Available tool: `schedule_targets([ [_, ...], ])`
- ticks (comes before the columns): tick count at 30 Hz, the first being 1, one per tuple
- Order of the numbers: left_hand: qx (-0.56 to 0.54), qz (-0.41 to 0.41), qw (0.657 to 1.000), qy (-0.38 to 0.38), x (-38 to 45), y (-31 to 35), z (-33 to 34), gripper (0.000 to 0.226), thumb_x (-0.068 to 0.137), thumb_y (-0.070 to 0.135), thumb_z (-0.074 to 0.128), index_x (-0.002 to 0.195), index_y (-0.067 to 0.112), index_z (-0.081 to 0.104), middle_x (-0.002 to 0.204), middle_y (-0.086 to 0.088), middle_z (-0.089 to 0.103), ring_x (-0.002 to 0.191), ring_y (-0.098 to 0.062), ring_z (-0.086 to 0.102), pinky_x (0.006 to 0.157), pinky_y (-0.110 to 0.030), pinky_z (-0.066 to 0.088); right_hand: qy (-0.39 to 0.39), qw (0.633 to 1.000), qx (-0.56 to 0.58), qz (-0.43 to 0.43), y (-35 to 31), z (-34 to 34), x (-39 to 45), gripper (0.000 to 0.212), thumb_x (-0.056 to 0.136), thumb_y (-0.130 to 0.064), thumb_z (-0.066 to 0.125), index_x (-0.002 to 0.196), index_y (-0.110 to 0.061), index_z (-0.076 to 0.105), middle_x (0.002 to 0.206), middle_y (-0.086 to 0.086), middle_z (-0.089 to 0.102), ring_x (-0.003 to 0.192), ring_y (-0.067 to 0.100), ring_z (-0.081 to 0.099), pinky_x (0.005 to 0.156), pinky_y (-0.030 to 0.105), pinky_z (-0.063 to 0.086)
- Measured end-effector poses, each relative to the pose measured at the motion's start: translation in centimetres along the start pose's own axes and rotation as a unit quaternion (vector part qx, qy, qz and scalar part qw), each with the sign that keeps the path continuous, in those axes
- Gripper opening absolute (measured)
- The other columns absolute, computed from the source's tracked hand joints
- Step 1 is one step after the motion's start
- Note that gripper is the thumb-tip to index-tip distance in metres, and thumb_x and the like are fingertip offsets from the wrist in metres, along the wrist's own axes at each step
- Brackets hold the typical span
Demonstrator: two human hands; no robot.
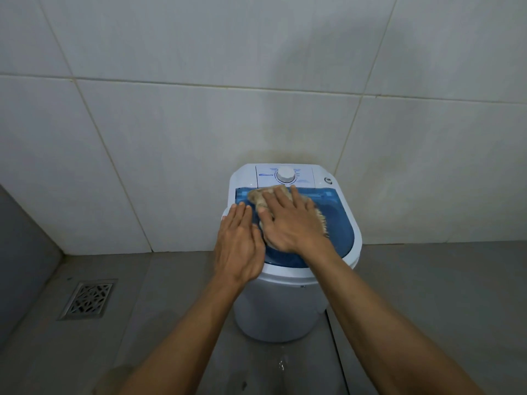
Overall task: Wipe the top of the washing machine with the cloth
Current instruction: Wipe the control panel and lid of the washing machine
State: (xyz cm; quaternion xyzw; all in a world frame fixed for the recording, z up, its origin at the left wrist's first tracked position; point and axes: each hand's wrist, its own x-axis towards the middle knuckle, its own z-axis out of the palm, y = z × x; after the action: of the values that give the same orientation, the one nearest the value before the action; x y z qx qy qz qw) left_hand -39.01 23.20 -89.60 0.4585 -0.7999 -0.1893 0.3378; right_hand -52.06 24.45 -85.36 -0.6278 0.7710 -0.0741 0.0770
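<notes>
The right hand [288, 223] presses the cloth [281, 199] with flat, straight fingers on the washing machine [293, 303] lid's rear-left, unwiped blue lid stretching rightward, while the left hand [239, 246] rests flat on the left rim, holding nothing.

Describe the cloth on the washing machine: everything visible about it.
The cloth is tan or beige, rumpled and fuzzy-looking, with a frayed or fringed edge showing on its right side. It lies flat on the blue lid of the washing machine, its far end just below the white dial. The right hand presses down on it with straight, spread fingers and covers its middle. The left hand rests beside it on the lid's left edge; whether it touches the cloth is unclear.
</notes>
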Motion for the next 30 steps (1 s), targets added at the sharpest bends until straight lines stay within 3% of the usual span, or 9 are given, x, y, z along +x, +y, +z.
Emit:
schedule_targets([
  [2,-0.109,-0.016,0.993,0.039,-0.3,-0.2,-0.1,0.058,0.093,0.028,0.026,0.147,0.010,0.038,0.156,-0.005,0.034,0.145,-0.014,0.025,0.121,-0.030,0.015,-0.011,0.999,-0.001,-0.032,-1.1,0.2,-0.7,0.061,0.099,-0.053,0.008,0.156,-0.032,0.009,0.166,-0.007,-0.001,0.151,0.020,-0.012,0.120,0.053,-0.004],
  [4,-0.291,-0.103,0.947,0.088,-0.2,-0.5,-0.6,0.055,0.094,0.032,0.033,0.145,0.014,0.042,0.153,0.000,0.039,0.141,-0.008,0.033,0.120,-0.030,0.022,-0.024,0.997,-0.008,-0.073,-1.8,0.1,-2.1,0.059,0.101,-0.051,0.008,0.156,-0.033,0.006,0.166,-0.008,-0.003,0.151,0.019,-0.013,0.120,0.053,-0.005],
  [7,-0.556,-0.260,0.776,0.142,0.6,-0.7,-1.9,0.049,0.101,0.036,0.036,0.143,0.012,0.043,0.152,-0.004,0.041,0.135,-0.008,0.041,0.118,-0.033,0.028,-0.040,0.991,-0.015,-0.130,-2.6,0.3,-5.0,0.057,0.101,-0.052,0.008,0.156,-0.037,0.002,0.165,-0.012,-0.007,0.150,0.017,-0.016,0.120,0.051,-0.005],
  [9,-0.622,-0.278,0.719,0.141,0.8,-0.5,-2.5,0.054,0.103,0.042,0.027,0.144,0.009,0.042,0.152,-0.006,0.041,0.135,-0.011,0.042,0.114,-0.028,0.030,-0.033,0.986,-0.026,-0.162,-3.3,0.8,-7.2,0.058,0.101,-0.052,0.011,0.156,-0.038,0.002,0.164,-0.012,-0.008,0.150,0.016,-0.017,0.121,0.048,-0.007],
  [13,-0.644,-0.264,0.711,0.105,0.7,-0.2,-3.1,0.067,0.100,0.053,0.019,0.146,0.008,0.039,0.152,-0.006,0.040,0.131,-0.009,0.042,0.093,-0.017,0.039,-0.021,0.983,-0.055,-0.172,-4.0,1.5,-8.2,0.059,0.100,-0.052,0.013,0.155,-0.038,-0.002,0.164,-0.012,-0.010,0.149,0.016,-0.021,0.121,0.048,-0.007],
  [18,-0.684,-0.255,0.676,0.098,0.8,0.0,-3.5,0.069,0.099,0.057,0.022,0.148,0.009,0.032,0.154,-0.008,0.036,0.139,-0.015,0.037,0.117,-0.034,0.027,-0.024,0.986,-0.041,-0.160,-4.9,1.2,-3.6,0.057,0.101,-0.051,0.012,0.156,-0.036,0.009,0.165,-0.013,0.001,0.151,0.016,-0.012,0.121,0.052,0.000],
  [22,-0.697,-0.244,0.667,0.102,0.9,0.1,-3.8,0.055,0.100,0.053,0.023,0.132,0.015,0.048,0.121,0.000,0.065,0.113,-0.010,0.059,0.105,-0.030,0.040,-0.043,0.988,-0.039,-0.145,-5.5,1.0,1.4,0.059,0.100,-0.052,0.009,0.155,-0.034,0.015,0.165,-0.012,0.003,0.151,0.019,-0.012,0.121,0.052,-0.001],
  [26,-0.680,-0.265,0.677,0.096,1.0,-0.5,-3.8,0.073,0.098,0.059,0.024,0.151,0.009,0.021,0.155,-0.007,0.034,0.140,-0.017,0.037,0.118,-0.035,0.026,-0.046,0.990,-0.044,-0.124,-5.4,0.4,6.4,0.059,0.099,-0.054,0.009,0.154,-0.034,0.022,0.165,-0.011,0.003,0.151,0.020,-0.011,0.120,0.053,0.000],
  [30,-0.669,-0.268,0.689,0.078,1.4,-0.6,-3.6,0.073,0.098,0.060,0.020,0.151,0.010,0.023,0.156,-0.006,0.032,0.141,-0.017,0.035,0.119,-0.034,0.025,-0.056,0.989,-0.049,-0.130,-5.6,0.0,7.0,0.056,0.101,-0.050,0.012,0.152,-0.033,0.027,0.166,-0.009,0.004,0.151,0.020,-0.012,0.120,0.053,-0.002],
])
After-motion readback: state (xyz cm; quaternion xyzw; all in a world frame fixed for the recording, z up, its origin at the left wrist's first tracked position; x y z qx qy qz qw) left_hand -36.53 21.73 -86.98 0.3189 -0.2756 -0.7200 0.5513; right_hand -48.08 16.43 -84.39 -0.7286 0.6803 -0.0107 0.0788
